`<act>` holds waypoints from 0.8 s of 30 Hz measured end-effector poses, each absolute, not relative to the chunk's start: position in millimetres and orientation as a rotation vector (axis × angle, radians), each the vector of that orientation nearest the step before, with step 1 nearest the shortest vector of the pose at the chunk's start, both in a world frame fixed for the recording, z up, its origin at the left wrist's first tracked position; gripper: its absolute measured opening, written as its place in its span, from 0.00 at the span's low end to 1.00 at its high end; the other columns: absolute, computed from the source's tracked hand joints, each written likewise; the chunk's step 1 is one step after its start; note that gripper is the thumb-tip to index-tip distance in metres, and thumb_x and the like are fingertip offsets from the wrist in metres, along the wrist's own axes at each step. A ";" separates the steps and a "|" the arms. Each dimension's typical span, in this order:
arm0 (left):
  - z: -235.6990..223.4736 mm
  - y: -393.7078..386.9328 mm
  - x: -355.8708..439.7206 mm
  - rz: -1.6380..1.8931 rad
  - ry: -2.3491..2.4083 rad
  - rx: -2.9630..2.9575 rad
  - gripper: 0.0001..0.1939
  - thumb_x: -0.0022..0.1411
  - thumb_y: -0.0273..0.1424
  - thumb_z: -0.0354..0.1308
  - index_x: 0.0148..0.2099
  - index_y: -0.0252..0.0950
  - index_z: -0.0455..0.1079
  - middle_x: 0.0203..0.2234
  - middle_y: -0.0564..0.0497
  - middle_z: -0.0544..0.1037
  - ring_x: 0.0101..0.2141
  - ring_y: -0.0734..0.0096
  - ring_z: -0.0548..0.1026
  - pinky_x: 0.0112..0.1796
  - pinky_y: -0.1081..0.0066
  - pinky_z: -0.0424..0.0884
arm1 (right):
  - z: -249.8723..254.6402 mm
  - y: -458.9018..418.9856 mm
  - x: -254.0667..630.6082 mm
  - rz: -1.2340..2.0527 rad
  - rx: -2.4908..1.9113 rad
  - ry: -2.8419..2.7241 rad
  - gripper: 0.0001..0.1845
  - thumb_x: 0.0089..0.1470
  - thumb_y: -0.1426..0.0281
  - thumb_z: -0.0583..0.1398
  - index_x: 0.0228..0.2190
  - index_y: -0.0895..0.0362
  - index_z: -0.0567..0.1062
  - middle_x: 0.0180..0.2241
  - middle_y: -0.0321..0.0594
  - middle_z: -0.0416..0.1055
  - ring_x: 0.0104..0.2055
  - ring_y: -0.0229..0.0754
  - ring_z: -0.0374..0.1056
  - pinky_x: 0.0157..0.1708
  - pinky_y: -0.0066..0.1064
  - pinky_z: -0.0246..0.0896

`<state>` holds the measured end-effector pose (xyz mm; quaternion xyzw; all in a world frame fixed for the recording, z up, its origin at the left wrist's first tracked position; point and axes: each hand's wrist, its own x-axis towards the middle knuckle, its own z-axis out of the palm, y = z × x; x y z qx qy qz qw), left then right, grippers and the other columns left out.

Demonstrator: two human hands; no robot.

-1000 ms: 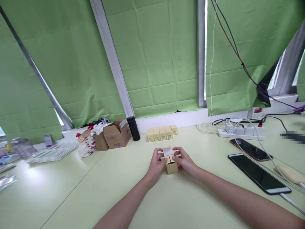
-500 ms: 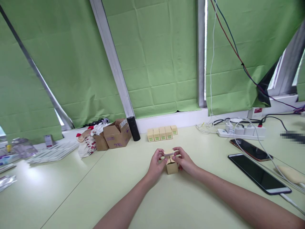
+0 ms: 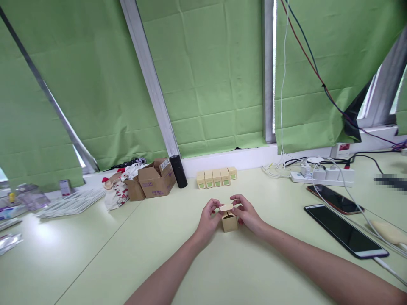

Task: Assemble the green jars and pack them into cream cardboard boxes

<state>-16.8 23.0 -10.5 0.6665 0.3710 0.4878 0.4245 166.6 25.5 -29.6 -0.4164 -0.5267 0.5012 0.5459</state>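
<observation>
A small tan cardboard box (image 3: 229, 222) stands on the pale green table (image 3: 159, 254) in front of me. Its top flap is folded down almost flat over the opening. My left hand (image 3: 210, 217) grips the box's left side, thumb and fingertips at the flap's left end. My right hand (image 3: 246, 213) holds the right side, its fingers pinched on the flap's right end. A row of several finished little boxes (image 3: 216, 177) with green labels stands behind, near the window sill.
At the back left are two brown cartons (image 3: 152, 180), a black cylinder (image 3: 178, 170), a printed bag (image 3: 116, 192) and plastic packets (image 3: 68, 202). At the right lie a power strip (image 3: 321, 176) with cables and two phones (image 3: 345, 230).
The box's top flap stood upright a second ago; both hands have folded it forward and down over the opening. The box itself stays in place.
</observation>
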 end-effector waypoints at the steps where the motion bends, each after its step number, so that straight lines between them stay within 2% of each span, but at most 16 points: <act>1: -11.1 23.2 -16.9 1.228 0.923 1.656 0.12 0.61 0.37 0.66 0.40 0.39 0.66 0.37 0.50 0.78 0.43 0.62 0.75 0.44 0.66 0.66 | -29.5 25.0 167.4 1.153 -0.961 -1.259 0.22 0.48 0.59 0.65 0.45 0.50 0.72 0.42 0.38 0.65 0.31 0.38 0.64 0.18 0.25 0.55; 5: -13.7 24.1 -17.7 1.239 0.908 1.616 0.12 0.59 0.37 0.66 0.39 0.39 0.66 0.37 0.49 0.79 0.43 0.60 0.76 0.46 0.64 0.68 | -26.2 20.7 172.0 0.895 -0.858 -1.403 0.15 0.57 0.60 0.62 0.45 0.51 0.74 0.45 0.41 0.68 0.35 0.41 0.66 0.28 0.31 0.64; 7: -14.3 24.1 -18.0 1.234 0.905 1.603 0.12 0.60 0.36 0.66 0.39 0.39 0.66 0.38 0.48 0.79 0.45 0.60 0.77 0.47 0.64 0.68 | -23.7 17.9 173.6 0.763 -0.853 -1.495 0.13 0.60 0.60 0.62 0.44 0.51 0.75 0.46 0.42 0.68 0.37 0.42 0.66 0.33 0.33 0.66; 12: -11.7 23.2 -18.2 1.221 0.890 1.550 0.12 0.58 0.36 0.66 0.39 0.40 0.66 0.39 0.48 0.79 0.43 0.60 0.76 0.45 0.65 0.69 | -20.1 12.6 173.5 0.628 -0.839 -1.594 0.06 0.62 0.65 0.61 0.41 0.52 0.76 0.43 0.42 0.68 0.34 0.41 0.64 0.29 0.32 0.63; 18: -4.0 20.2 -19.7 1.212 0.810 1.497 0.11 0.59 0.38 0.64 0.39 0.40 0.68 0.37 0.49 0.79 0.41 0.62 0.75 0.46 0.65 0.67 | -19.2 10.0 174.5 0.531 -0.819 -1.662 0.04 0.60 0.71 0.60 0.38 0.51 0.75 0.41 0.41 0.67 0.32 0.41 0.63 0.29 0.33 0.62; 24: -0.9 15.2 -19.0 1.206 0.821 1.523 0.18 0.63 0.48 0.63 0.43 0.40 0.67 0.38 0.48 0.79 0.41 0.61 0.75 0.47 0.64 0.68 | -18.0 7.0 175.5 0.495 -0.853 -1.710 0.04 0.58 0.72 0.61 0.35 0.51 0.75 0.40 0.42 0.68 0.31 0.42 0.62 0.30 0.36 0.63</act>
